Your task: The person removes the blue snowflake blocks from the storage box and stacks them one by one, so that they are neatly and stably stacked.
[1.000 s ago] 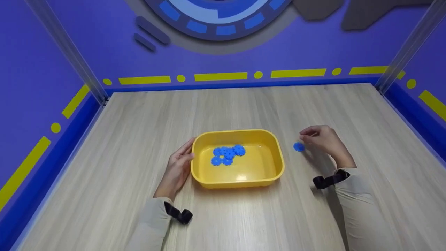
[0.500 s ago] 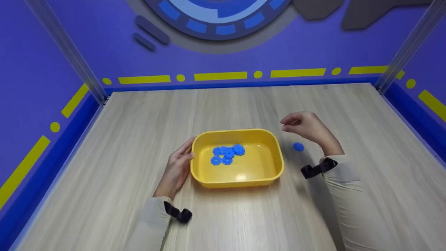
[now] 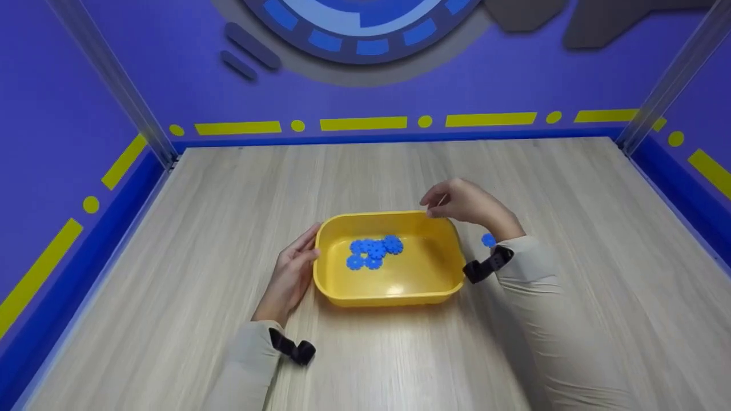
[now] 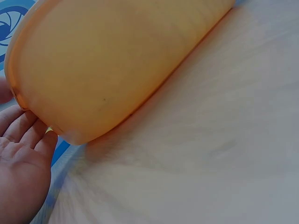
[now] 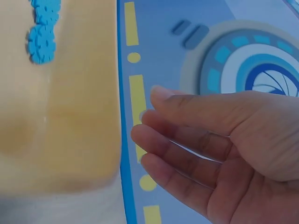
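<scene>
A yellow plastic tub (image 3: 422, 271) stands on the table. My left hand (image 3: 290, 279) holds its left end, the thumb at the rim and the fingers against the outer wall. The left wrist view shows this left hand (image 4: 21, 163) at the tub's end wall. Several blue notched discs (image 3: 374, 251) lie together in the tub's left half. My right hand (image 3: 468, 202) hovers over the back right corner of the tub. In the right wrist view, that hand (image 5: 219, 144) has loosely bent fingers with nothing between them. One blue disc (image 3: 488, 240) lies on the table beneath the right wrist, partly hidden.
The wooden table (image 3: 240, 188) is bounded by a blue-purple back wall (image 3: 365, 94) with yellow marks, and by side walls. A black wrist camera (image 3: 488, 265) on the right arm overlaps the tub's right edge.
My right hand has moved left and away from me, from beside the loose disc to above the tub's back right corner. The tub, the left hand and the discs have stayed in place.
</scene>
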A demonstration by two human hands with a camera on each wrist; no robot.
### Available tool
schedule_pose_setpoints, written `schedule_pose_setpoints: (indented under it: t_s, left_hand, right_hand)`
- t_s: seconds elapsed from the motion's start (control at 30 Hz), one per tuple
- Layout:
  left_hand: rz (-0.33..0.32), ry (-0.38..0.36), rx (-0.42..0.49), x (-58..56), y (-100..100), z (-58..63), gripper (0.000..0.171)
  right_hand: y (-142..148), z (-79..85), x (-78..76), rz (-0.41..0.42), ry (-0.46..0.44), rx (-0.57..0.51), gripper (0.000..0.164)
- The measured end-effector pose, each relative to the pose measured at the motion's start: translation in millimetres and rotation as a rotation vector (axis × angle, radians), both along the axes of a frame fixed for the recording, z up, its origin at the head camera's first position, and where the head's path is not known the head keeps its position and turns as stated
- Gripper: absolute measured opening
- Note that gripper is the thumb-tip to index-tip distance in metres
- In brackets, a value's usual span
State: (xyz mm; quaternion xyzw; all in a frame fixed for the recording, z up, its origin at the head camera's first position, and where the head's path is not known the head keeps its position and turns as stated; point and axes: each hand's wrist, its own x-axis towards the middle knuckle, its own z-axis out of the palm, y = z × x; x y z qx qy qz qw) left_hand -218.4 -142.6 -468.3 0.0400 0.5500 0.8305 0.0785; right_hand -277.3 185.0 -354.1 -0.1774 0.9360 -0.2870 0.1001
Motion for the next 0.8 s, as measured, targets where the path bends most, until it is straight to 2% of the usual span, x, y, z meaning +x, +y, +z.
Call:
schedule_pose_setpoints:
  t_s: [0.3,0.57,0.8]
  left_hand:
    - [0.008,-0.003,-0.007,0.8,0.4,-1.6,0.058]
    - [0.004,-0.005,-0.01,1.7,1.0,-0.6,0.057]
    - [0.007,-0.003,0.004,0.8,0.5,-0.4,0.057]
  right_hand:
    - [-30.9,-4.4,-2.3,0.124,-0.028,0.067,0.025]
    - [-54.3,-17.7,-2.5,0.156,-0.09,0.117,0.028]
    - [-67.4,-27.5,-2.9,0.155,-0.129,0.206,0.029]
